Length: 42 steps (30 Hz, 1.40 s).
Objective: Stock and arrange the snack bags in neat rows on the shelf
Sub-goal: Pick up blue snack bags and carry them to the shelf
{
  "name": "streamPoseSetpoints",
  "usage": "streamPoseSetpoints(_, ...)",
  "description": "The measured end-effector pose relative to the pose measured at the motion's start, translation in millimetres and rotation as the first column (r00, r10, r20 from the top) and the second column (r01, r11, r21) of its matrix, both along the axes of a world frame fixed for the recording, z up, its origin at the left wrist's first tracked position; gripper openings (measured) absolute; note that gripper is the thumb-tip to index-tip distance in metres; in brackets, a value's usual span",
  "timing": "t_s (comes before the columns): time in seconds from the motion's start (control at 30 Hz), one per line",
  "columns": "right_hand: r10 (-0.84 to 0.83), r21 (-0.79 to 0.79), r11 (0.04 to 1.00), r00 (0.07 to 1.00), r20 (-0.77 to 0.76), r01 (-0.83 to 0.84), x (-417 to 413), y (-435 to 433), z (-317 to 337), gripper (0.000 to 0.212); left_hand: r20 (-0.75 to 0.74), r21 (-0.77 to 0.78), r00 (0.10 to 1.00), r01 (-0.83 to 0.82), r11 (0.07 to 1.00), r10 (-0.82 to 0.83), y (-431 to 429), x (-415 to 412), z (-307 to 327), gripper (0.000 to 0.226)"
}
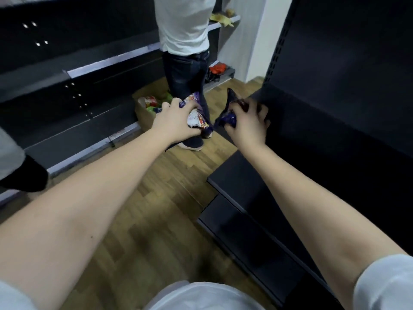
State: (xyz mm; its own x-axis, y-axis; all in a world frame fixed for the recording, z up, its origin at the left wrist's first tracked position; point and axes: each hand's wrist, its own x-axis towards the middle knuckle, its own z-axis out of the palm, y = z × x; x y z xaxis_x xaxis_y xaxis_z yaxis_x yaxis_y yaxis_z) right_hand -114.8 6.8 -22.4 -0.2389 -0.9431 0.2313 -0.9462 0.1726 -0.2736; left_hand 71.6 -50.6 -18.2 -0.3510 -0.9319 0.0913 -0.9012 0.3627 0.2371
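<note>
Head view, looking down along two bare forearms stretched out over a wooden floor (156,198).

The left hand (176,121) grips a white bag (196,120) with purple edges and orange print. Its fingers (190,106) are curled over the top of the bag and its thumb is underneath. The bag is held in the air above the floor, in the middle of the picture.

The right hand (245,127) grips a purple bag (228,118). Its fingers (261,113) are clenched round the crumpled pack. One corner of the bag sticks up above the hand. This bag is at the front end of a dark shelf (312,121) on the right. Whether it touches the shelf cannot be told. The two bags are just beside each other, nearly meeting at their lower corners.

Below that shelf, two more dark shelves (241,175) step out towards the camera.

On the floor beyond the left hand stands a cardboard box (145,121) holding red, green and white snack packs. Just beside it a second person (183,30) stands with their back turned, in a white shirt and dark jeans.

Dark shelving (107,61) with pale front strips runs along the left. Further back, yellow packs (221,19) lie on a high shelf and orange packs (218,68) on a low one.
</note>
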Motion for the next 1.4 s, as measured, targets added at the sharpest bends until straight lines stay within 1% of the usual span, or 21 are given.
streamPoseSetpoints(0.1,0.135,-0.002,0.991,0.99,-0.043,-0.135,50.7,-12.6,0.9,0.045,0.034,0.027,0.99,-0.135,0.991,0.134,11.2,57.2,-9.2,0.07)
streamPoseSetpoints(0.27,0.295,0.046,0.955,0.955,-0.036,-0.293,135.9,-20.0,-13.8,0.047,0.068,0.044,0.953,-0.297,0.954,0.294,42.8,142.4,-23.1,0.071)
streamPoseSetpoints(0.43,0.432,0.117,0.897,0.901,-0.028,-0.427,219.7,-7.6,-33.8,0.047,0.065,0.082,0.903,-0.43,0.899,0.425,79.2,218.7,-36.7,0.073)
streamPoseSetpoints(0.7,0.57,0.193,0.808,0.821,-0.021,-0.557,326.7,17.0,-62.5,0.049,0.074,0.147,0.828,-0.56,0.815,0.556,129.8,314.8,-64.7,0.076)
streamPoseSetpoints(0.97,0.692,0.255,0.706,0.72,-0.048,-0.661,418.1,57.7,-91.1,0.048,0.128,0.183,0.761,-0.648,0.739,0.636,191.8,400.3,-91.5,0.078)
streamPoseSetpoints(1.17,0.77,0.254,0.626,0.637,-0.046,-0.737,495.1,89.9,-98.1,0.046,0.151,0.19,0.695,-0.718,0.669,0.703,239.8,471.0,-96.7,0.077)
streamPoseSetpoints(1.27,0.804,0.231,0.581,0.594,-0.015,-0.78,537.0,108.0,-99.5,0.044,0.142,0.183,0.647,-0.761,0.623,0.749,265.4,510.3,-95.9,0.076)
streamPoseSetpoints(1.4,0.857,0.235,0.506,0.515,-0.024,-0.83,590.2,136.0,-104.4,0.045,0.147,0.163,0.58,-0.813,0.558,0.802,304.2,556.8,-97.9,0.075)
